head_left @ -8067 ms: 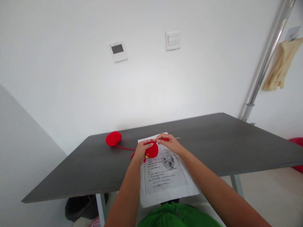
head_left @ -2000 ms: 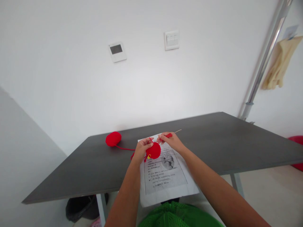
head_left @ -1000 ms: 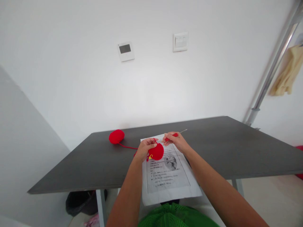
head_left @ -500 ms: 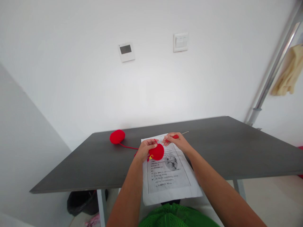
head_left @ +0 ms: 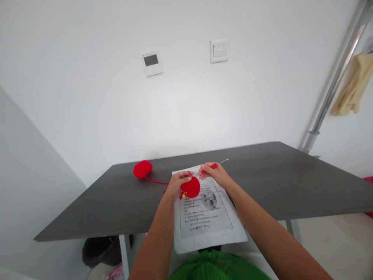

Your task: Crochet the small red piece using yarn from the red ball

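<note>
My left hand (head_left: 175, 184) pinches a round red crocheted piece (head_left: 191, 188) with a small yellow marker on it, just above a printed sheet (head_left: 205, 217). My right hand (head_left: 217, 175) grips a crochet hook (head_left: 214, 165) with a red handle, its metal end pointing up and right, its tip at the piece's top edge. A red strand runs from the piece across the dark grey table (head_left: 276, 179) to a red yarn ball (head_left: 142, 169) at the back left.
The printed sheet overhangs the table's near edge. A green mesh item (head_left: 215, 268) lies below it at my lap. A black bag (head_left: 100, 252) sits under the table at left. A metal pole (head_left: 332, 83) and pale gloves (head_left: 351, 87) stand at right.
The hook has shifted slightly up and down beside the red piece while both hands stay in place. The view swung a little sideways.
</note>
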The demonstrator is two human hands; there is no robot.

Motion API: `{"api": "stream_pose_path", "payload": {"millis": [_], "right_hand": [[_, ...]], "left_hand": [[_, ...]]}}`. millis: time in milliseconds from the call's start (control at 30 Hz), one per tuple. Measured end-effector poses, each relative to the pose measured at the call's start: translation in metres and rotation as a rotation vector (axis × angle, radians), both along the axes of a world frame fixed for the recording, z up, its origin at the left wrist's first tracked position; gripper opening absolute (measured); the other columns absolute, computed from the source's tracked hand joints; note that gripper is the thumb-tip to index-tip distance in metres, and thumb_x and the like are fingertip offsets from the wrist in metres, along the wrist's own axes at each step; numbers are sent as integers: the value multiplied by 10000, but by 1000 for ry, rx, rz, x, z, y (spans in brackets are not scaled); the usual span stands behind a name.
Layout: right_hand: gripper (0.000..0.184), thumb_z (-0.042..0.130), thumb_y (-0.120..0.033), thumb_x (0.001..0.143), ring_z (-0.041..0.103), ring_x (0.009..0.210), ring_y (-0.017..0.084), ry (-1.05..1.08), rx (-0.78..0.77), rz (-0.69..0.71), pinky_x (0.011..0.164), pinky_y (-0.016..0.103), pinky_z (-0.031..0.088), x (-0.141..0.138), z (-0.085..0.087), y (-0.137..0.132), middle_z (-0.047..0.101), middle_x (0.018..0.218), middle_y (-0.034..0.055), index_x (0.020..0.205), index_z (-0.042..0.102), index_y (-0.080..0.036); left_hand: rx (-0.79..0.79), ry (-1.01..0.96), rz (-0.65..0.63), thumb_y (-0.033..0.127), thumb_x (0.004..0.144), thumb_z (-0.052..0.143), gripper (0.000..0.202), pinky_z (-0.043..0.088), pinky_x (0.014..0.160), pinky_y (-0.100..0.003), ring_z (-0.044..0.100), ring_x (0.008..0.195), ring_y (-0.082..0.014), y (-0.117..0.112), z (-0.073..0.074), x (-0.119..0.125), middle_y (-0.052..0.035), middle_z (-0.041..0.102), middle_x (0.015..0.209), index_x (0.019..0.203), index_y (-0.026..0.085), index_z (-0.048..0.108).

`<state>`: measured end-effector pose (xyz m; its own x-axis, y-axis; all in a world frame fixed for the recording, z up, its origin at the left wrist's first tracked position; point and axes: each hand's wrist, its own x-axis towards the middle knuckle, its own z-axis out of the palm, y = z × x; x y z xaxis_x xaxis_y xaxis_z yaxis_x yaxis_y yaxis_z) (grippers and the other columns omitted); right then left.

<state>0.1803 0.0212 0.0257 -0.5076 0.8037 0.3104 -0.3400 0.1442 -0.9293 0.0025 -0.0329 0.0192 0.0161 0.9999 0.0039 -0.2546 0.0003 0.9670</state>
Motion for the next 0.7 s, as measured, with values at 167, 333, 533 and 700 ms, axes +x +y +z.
{"api": "stream_pose_path", "payload": {"millis": [167, 333, 533, 700], "right_hand": [[294, 625, -418, 747, 610, 588, 136, -14, 69, -27, 575, 256, 491, -3, 0, -3, 662, 634, 42, 719, 687, -132], [257, 607, -379, 772, 589, 611, 134, -75, 200, -68, 540, 233, 451, -6, 2, -6, 644, 637, 37, 725, 704, -145], [172, 614, -311, 777, 585, 670, 136, -133, 280, -31, 611, 249, 456, -3, 4, -9, 650, 735, 30, 816, 713, -176], [195, 638, -333, 755, 605, 753, 169, -154, 336, -45, 705, 292, 478, -4, 1, -9, 674, 790, 43, 861, 715, -188]], "left_hand": [[22, -30, -20, 171, 490, 765, 355, 421, 631, -257, 588, 630, -145, 0, 0, 2, -65, 683, 741, 834, 117, 695], [18, -9, -38, 171, 502, 760, 373, 410, 598, -244, 580, 592, -130, 0, 0, 1, -64, 691, 748, 866, 120, 695], [34, -26, -52, 187, 535, 744, 387, 406, 578, -239, 581, 582, -130, -1, 1, -1, -71, 694, 761, 913, 123, 689], [33, -9, -63, 189, 546, 741, 366, 420, 575, -239, 588, 576, -132, -3, 3, -1, -71, 694, 743, 903, 126, 692]]}}
